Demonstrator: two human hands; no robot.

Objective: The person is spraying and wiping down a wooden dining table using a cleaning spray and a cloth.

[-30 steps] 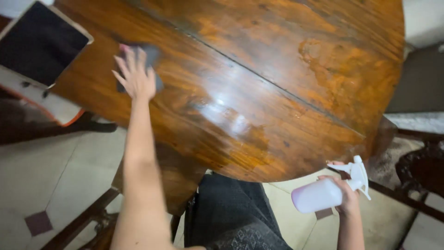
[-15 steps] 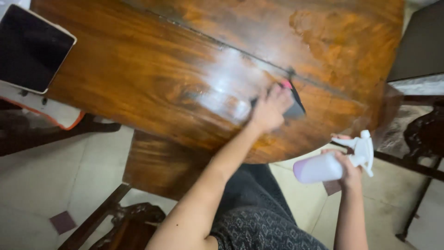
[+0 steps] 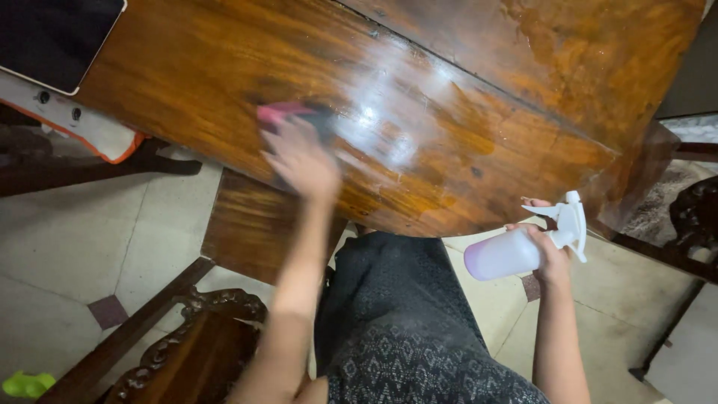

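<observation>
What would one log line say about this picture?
left hand: pressing cloth on wooden table | right hand: holding spray bottle off table edge

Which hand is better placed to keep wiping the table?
Left. The left hand lies on the cloth on the table, while the right hand is off its edge, gripping the spray bottle.
</observation>
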